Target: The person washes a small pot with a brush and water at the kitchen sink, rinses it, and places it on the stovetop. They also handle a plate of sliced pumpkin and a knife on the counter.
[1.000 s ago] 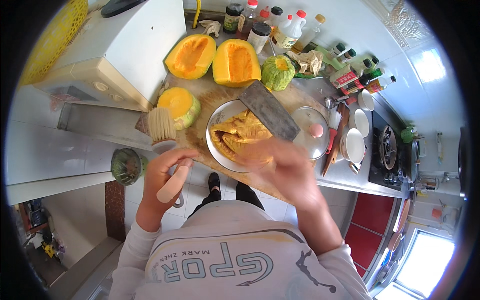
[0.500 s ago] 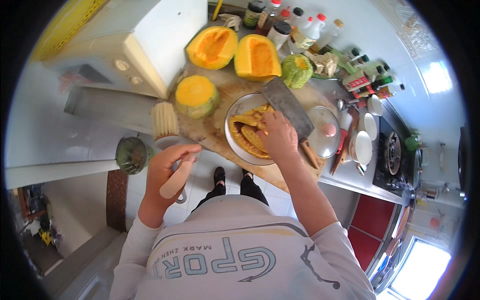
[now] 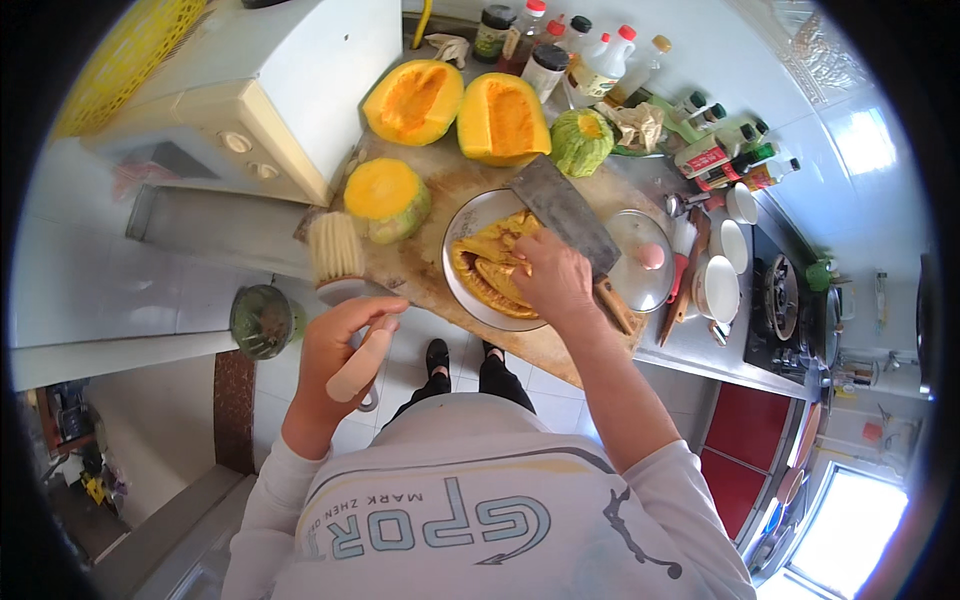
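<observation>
My left hand (image 3: 335, 350) is closed round the handle of a brush with pale bristles (image 3: 335, 245), held upright beside the wooden board's near left edge. A tan, rounded piece, apparently its handle, shows in front of the palm. My right hand (image 3: 556, 275) reaches over a round, light plate (image 3: 462, 212) on the board. Its fingertips are closed on the upper right part of a folded, golden-brown flatbread (image 3: 490, 245). A gap between the folds shows a darker inside. The fingertips are partly hidden. Close to the right hand, a cleaver (image 3: 567, 212) lies with its blade touching the plate's rim.
Cut pumpkin halves (image 3: 415, 100), a pumpkin end piece (image 3: 388, 200) and a green squash piece (image 3: 582, 142) sit on the board (image 3: 405, 262). Rightward are a glass lid (image 3: 640, 265), white bowls (image 3: 717, 288) and a stove (image 3: 780, 300). Several bottles (image 3: 605, 70) line the wall; a microwave (image 3: 230, 140) stands left.
My right fingers have shifted slightly left over the flatbread, and its upper flap lies lower over the fold. The brush has moved slightly right and nearer with my left hand. The view has shifted a little.
</observation>
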{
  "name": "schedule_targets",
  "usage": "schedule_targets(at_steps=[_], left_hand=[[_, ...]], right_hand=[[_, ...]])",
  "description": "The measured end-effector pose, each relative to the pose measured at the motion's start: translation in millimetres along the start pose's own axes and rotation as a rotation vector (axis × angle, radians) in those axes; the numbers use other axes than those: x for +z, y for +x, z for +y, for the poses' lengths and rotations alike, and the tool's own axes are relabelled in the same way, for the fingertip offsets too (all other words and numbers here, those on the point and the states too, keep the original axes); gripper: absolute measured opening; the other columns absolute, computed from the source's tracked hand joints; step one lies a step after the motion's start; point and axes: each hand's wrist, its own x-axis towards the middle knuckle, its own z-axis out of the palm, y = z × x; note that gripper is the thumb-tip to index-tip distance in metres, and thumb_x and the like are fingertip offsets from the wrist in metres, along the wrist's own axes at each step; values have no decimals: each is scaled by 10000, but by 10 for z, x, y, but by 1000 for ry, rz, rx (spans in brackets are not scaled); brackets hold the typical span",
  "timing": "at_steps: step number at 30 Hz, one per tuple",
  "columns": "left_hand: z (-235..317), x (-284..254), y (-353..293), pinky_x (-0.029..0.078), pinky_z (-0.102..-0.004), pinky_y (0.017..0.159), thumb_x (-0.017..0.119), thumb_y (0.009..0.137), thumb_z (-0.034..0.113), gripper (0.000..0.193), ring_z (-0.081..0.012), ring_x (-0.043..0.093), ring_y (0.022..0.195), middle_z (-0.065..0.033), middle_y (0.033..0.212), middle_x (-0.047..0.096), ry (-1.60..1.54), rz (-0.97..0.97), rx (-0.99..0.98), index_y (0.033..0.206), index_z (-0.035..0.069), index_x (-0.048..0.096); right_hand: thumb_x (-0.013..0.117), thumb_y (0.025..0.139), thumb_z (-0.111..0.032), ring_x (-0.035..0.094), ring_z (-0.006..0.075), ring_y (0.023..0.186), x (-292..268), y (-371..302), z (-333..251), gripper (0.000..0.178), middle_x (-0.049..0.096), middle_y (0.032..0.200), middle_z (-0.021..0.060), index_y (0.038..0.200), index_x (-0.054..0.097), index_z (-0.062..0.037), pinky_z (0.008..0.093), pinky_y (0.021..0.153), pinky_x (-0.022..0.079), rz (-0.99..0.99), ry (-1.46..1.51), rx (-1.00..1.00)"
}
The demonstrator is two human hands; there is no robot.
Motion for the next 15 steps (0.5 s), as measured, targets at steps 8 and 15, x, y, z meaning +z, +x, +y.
schedule_targets(at_steps=[8, 15], left_hand=[[32, 12, 25, 558, -322, 882, 564, 978, 61, 261, -180, 695, 946, -121, 1099, 735, 1, -17, -4, 1169, -25, 719], [60, 98, 112, 558, -331, 881, 563, 978, 65, 262, -183, 694, 937, -122, 1091, 740, 20, -20, -11, 1169, -21, 720]], right_hand=[[653, 832, -125, 660, 299, 1044, -40, -67, 48, 125, 670, 1059, 76, 945, 707, -121, 603, 1198, 317, -145, -25, -53], [643, 834, -107, 640, 285, 1112, -119, -114, 96, 111, 661, 1107, 67, 932, 695, -112, 635, 1201, 293, -169, 23, -87]])
